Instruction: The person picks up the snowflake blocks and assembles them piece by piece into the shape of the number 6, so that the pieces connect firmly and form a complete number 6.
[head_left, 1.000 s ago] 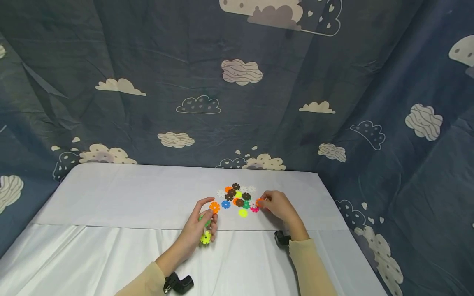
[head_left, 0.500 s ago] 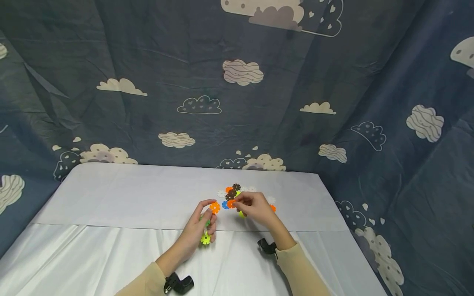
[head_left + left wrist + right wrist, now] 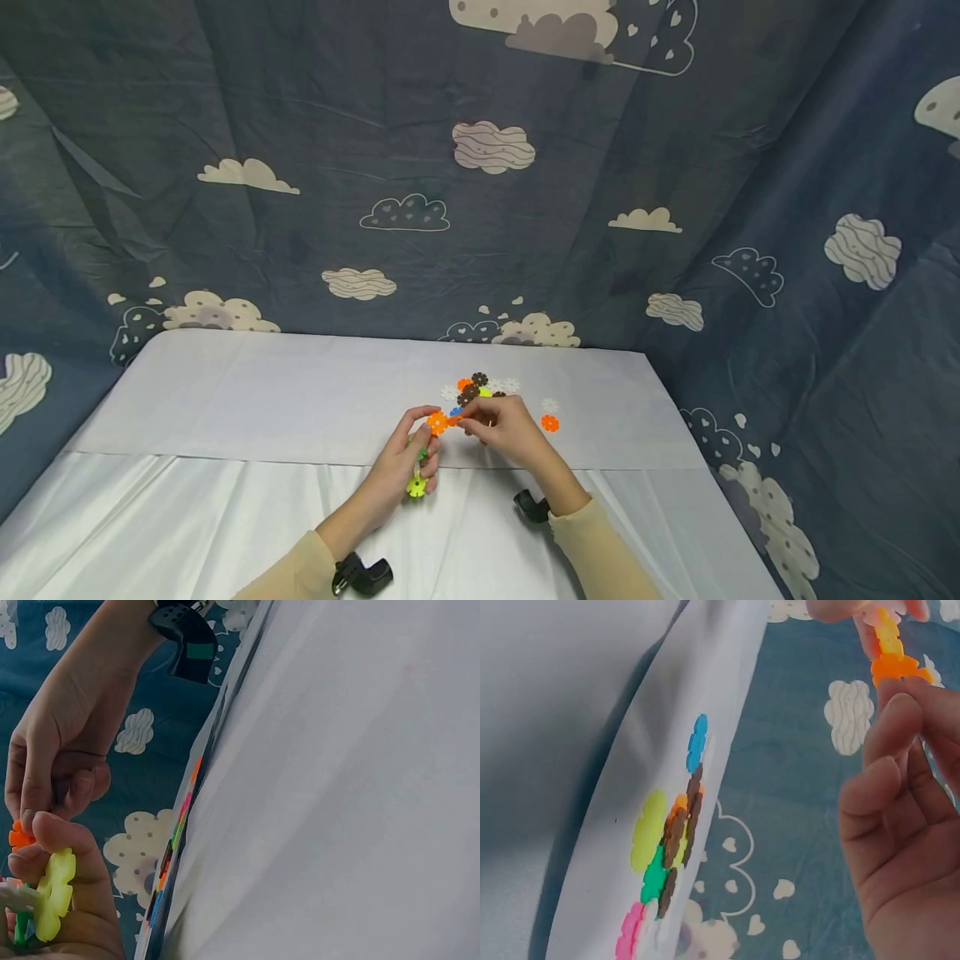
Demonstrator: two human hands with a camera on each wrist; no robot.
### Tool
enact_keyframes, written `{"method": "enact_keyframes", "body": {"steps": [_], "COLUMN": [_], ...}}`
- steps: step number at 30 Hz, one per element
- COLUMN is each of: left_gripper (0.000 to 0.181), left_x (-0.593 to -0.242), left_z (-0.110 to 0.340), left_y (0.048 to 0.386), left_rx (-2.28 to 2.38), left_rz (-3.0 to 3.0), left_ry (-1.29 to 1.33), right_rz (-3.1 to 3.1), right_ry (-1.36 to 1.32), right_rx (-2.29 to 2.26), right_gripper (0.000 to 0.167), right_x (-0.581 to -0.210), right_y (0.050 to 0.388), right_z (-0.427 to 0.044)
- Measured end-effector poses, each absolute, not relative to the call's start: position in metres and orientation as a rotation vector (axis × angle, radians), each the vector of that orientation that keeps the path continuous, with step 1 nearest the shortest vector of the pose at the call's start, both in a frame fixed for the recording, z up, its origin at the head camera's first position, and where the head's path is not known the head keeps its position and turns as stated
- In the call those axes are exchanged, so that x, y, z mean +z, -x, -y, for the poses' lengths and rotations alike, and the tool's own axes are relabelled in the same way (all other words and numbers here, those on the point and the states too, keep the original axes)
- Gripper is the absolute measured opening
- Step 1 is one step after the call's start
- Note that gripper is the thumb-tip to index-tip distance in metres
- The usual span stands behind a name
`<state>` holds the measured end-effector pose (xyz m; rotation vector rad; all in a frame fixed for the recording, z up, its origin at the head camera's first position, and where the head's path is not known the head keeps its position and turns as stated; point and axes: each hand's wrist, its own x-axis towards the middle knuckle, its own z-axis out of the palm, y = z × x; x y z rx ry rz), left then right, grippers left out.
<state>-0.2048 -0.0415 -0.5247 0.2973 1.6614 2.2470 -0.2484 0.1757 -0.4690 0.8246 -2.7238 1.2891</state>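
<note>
A: What lies nearest to us?

B: Two tan sleeves [image 3: 288, 571], with a black camera [image 3: 363, 577] at each wrist, over the near part of the white worktop [image 3: 247, 508].

A: And the left hand [image 3: 393, 468]?

B: We see it pinching an orange disc [image 3: 437, 423] between thumb and finger. Nearer, a yellow disc [image 3: 416, 486] sticks out past the fingers, and a green disc [image 3: 423, 455] sits among them. From the left wrist we also spot a white disc [image 3: 19, 898] touching the yellow one.

A: The right hand [image 3: 506, 425]?

B: Its thumb and fingertips grip a second orange disc [image 3: 454, 421], which touches the first. We cannot tell whether the two are slotted together.

A: What do we find beyond?

B: To the right, a loose orange disc [image 3: 550, 423] lies flat, a loose white disc [image 3: 550, 405] just far of it. Past the hands sits a pile [image 3: 469, 392] of overlapping discs, many brown, with a blue disc [image 3: 456, 412] at its near left. The right wrist view gives us a pink disc [image 3: 629, 931] there too.

A: Farthest?

B: A dark blue curtain [image 3: 540, 275] printed with clouds [image 3: 493, 147], behind the worktop's far edge.
</note>
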Motion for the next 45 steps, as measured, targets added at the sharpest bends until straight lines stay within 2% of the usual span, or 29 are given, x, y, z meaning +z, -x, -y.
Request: {"method": "enact_keyframes", "body": {"steps": [13, 20, 25, 36, 40, 45], "left_gripper": [0.039, 0.048, 0.062, 0.041, 0.033, 0.031], "left_x": [-0.525, -0.524, -0.524, -0.527, -0.528, -0.527], "left_z": [0.042, 0.043, 0.044, 0.045, 0.045, 0.042], "left_y": [0.203, 0.206, 0.208, 0.208, 0.208, 0.208], "left_rx": [2.223, 2.198, 2.215, 2.209, 2.212, 2.258], "left_rz": [-1.621, -1.709, -1.778, -1.955, -1.937, -1.806], "left_ry": [-0.341, -0.348, -0.288, -0.080, -0.039, -0.034], "right_rz": [2.582, 2.640, 2.663, 2.659, 2.730, 2.962], "right_ry": [-0.970, -0.908, -0.909, -1.091, -0.928, -0.353], "right_rx": [1.139, 1.113, 1.042, 0.964, 1.016, 0.941], "right_gripper": [0.004, 0.006, 0.007, 0.015, 0.022, 0.025], "right_x": [-0.476, -0.476, -0.477, -0.481, -0.476, -0.473], "right_y": [0.246, 0.249, 0.250, 0.248, 0.256, 0.275], "right_z": [-0.168, -0.170, -0.172, -0.162, -0.180, -0.238]}}
